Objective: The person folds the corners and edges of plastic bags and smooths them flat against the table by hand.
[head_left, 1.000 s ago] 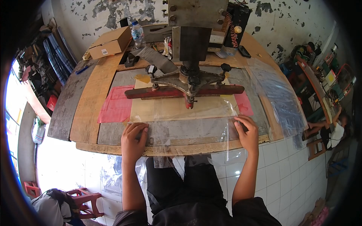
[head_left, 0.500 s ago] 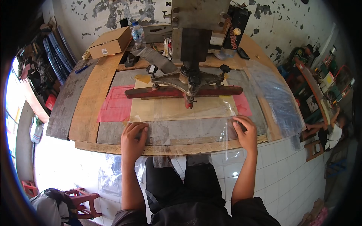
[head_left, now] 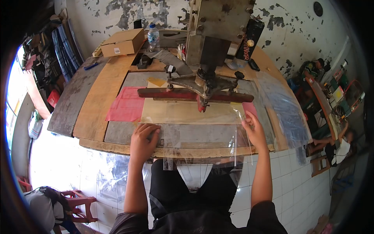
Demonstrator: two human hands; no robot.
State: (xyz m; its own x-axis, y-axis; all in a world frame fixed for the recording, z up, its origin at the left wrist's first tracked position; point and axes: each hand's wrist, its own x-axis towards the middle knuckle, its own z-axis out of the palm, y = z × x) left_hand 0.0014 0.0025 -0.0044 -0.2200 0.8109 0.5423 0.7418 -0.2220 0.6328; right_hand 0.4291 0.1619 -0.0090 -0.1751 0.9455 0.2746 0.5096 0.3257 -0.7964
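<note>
A clear plastic sheet (head_left: 198,142) lies over the front of the grey metal plate (head_left: 120,132) and hangs past the table edge. My left hand (head_left: 145,141) rests at its left side, fingers curled and thumb close to them; the film under the fingertips is hard to see. My right hand (head_left: 256,132) pinches the sheet's right edge between thumb and fingers, with a thin edge of film hanging below. Behind the hands lies a cream sheet (head_left: 175,113), with pink sheet (head_left: 124,107) showing at both sides. Above it hangs the press's long red-edged bar (head_left: 230,96).
The press column (head_left: 214,50) rises behind the bar. At the back are a cardboard box (head_left: 122,42), a water bottle (head_left: 153,38) and a phone (head_left: 254,64). Clear film (head_left: 286,113) covers the table's right side. Two people sit at the far right. A red stool (head_left: 80,204) stands lower left.
The view has shifted slightly. My right hand has turned, its fingers lifting at the sheet's right edge, where film now hangs from it. My left hand stays at the left side.
</note>
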